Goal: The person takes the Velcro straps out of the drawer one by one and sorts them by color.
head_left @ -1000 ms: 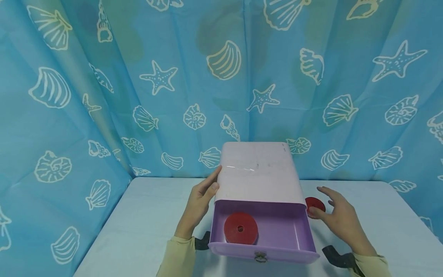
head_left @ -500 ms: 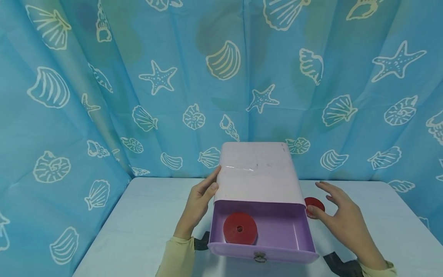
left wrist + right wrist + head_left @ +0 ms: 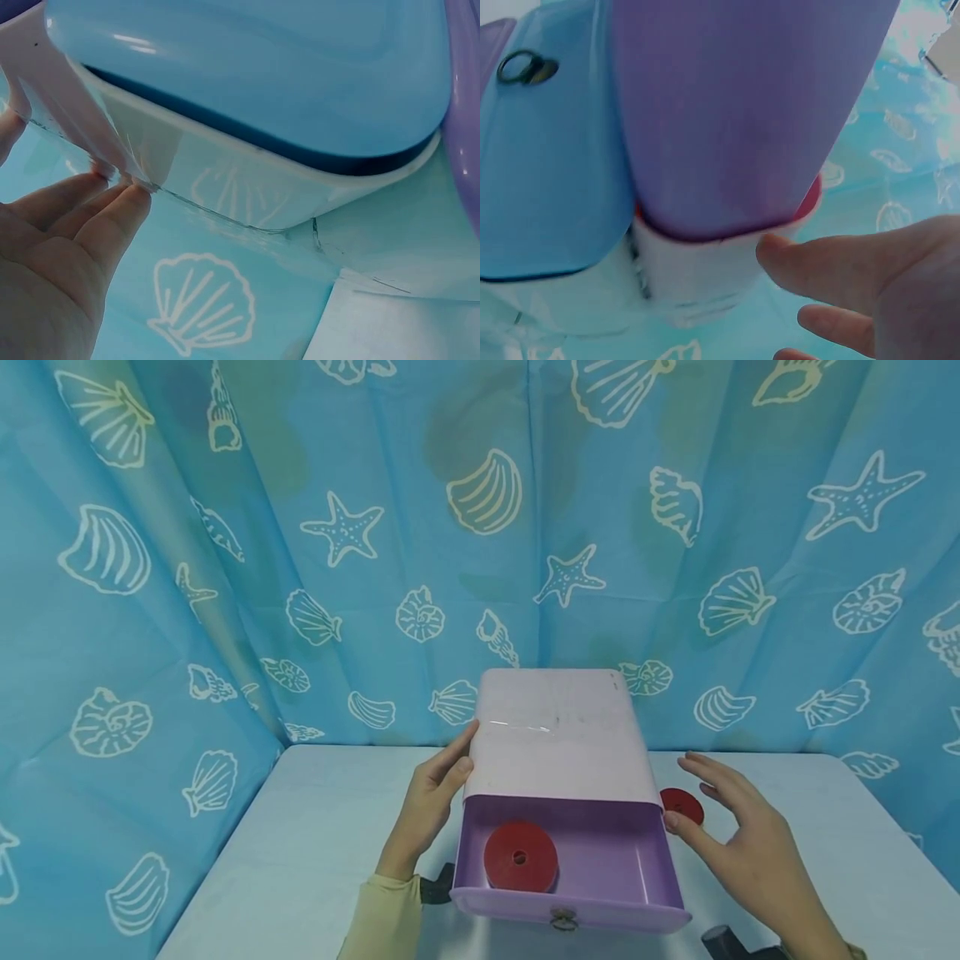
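A white drawer box (image 3: 558, 735) stands at the table's back, its purple drawer (image 3: 611, 860) pulled out. Inside the drawer, at its left, lies a red disc (image 3: 536, 847) with a hole in its centre. My left hand (image 3: 422, 806) rests on the box's left side; in the left wrist view its straight fingers touch the casing's lower edge. My right hand (image 3: 753, 843) is beside the box's right front corner, fingers extended, thumb tip close to the casing; contact is unclear. Behind its thumb another red disc (image 3: 686, 806) lies on the table, partly hidden.
A blue drawer (image 3: 262, 60) sits pushed in within the box and carries a ring pull (image 3: 529, 67). The purple drawer has a metal ring pull (image 3: 564, 918) too. The white table (image 3: 300, 860) meets a blue shell-patterned curtain (image 3: 420, 527) behind.
My right hand has shifted slightly toward the viewer and right at the wrist, its thumb now nearer the box's corner. The left hand, the box and both red discs stay put.
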### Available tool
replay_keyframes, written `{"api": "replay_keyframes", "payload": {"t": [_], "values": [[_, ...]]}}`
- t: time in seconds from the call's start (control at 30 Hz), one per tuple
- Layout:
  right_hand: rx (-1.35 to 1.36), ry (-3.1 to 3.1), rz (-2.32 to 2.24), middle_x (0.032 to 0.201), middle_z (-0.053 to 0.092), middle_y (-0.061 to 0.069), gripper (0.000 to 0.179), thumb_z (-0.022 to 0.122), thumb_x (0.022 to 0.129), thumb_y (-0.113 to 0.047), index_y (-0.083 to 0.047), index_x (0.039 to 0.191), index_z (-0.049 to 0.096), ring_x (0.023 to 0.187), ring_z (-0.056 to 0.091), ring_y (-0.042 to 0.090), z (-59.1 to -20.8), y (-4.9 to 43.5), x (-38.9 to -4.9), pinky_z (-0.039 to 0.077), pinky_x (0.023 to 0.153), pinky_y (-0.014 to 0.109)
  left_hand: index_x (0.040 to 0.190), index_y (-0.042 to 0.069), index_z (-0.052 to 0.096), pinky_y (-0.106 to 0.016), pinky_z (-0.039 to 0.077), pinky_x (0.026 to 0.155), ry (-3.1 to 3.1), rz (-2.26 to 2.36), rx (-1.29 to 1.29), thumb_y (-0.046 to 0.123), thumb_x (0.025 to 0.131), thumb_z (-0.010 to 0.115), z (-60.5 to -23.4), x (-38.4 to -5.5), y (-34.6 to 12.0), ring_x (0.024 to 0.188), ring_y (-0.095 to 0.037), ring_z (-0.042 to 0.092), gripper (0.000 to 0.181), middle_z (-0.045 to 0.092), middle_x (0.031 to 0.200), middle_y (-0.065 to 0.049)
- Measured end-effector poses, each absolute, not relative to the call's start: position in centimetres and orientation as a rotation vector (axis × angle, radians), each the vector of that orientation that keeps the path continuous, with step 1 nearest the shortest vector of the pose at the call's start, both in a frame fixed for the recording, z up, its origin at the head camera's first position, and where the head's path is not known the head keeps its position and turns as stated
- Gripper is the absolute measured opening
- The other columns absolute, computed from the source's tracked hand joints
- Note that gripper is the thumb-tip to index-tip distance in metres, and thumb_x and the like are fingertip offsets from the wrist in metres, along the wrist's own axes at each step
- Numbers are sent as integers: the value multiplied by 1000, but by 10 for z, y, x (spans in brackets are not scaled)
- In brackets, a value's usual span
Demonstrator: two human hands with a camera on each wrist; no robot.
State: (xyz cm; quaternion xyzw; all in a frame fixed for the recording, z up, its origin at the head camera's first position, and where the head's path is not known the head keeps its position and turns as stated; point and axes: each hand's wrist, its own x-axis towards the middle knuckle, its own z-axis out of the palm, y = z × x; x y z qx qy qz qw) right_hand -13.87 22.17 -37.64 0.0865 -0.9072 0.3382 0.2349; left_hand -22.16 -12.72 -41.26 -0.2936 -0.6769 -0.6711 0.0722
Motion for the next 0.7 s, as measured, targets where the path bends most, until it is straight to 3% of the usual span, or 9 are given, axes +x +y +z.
{"api": "replay_keyframes", "payload": {"t": [0.1, 0.2, 0.27, 0.4, 0.5, 0.6, 0.7], "values": [[243, -2460, 937, 143, 54, 14, 67, 85, 83, -27, -13, 143, 57, 116, 59, 37, -371, 218, -131, 52, 99, 36, 154, 11, 41, -30, 30, 117, -2041, -2011, -876, 13, 107, 48, -412, -222, -127, 147, -19, 33, 48, 38, 159, -3], [266, -2430, 938, 143, 56, 5, 65, 85, 83, -25, -21, 142, 59, 115, 60, 27, -367, 214, -124, 37, 94, 4, 154, 11, 41, -30, 30, 117, -2045, -2006, -876, 13, 107, 48, -412, -222, -127, 147, -18, 33, 48, 38, 159, -3], [294, -2410, 956, 142, 56, 2, 67, 87, 81, -23, -25, 141, 59, 117, 58, 15, -365, 212, -120, 29, 90, -3, 154, 10, 41, -30, 30, 117, -2044, -2002, -876, 13, 107, 48, -411, -222, -127, 147, -19, 33, 48, 38, 159, -4], [335, -2390, 999, 140, 58, -2, 73, 90, 77, -19, -30, 142, 57, 119, 48, -9, -361, 206, -114, 30, 91, -3, 154, 9, 42, -30, 30, 117, -2044, -1995, -870, 13, 107, 48, -410, -221, -127, 146, -19, 34, 48, 39, 158, -4], [352, -2405, 1030, 139, 59, -4, 75, 91, 75, -18, -30, 141, 58, 121, 46, -13, -358, 201, -110, 33, 91, 0, 154, 9, 42, -30, 31, 116, -2047, -1994, -869, 13, 106, 48, -410, -221, -127, 146, -19, 34, 48, 39, 158, -4], [356, -2444, 1045, 138, 60, -5, 74, 91, 76, -20, -29, 141, 57, 121, 47, -11, -355, 196, -107, 49, 96, 24, 153, 9, 42, -30, 31, 116, -2048, -1993, -869, 13, 106, 49, -411, -221, -127, 146, -19, 34, 48, 39, 158, -4], [354, -2488, 1050, 137, 60, -6, 73, 90, 77, -24, -30, 142, 57, 119, 49, -9, -353, 192, -105, 52, 91, 52, 153, 9, 42, -30, 30, 117, -2042, -2004, -866, 12, 106, 48, -412, -221, -127, 147, -19, 34, 48, 39, 158, -4]]}}
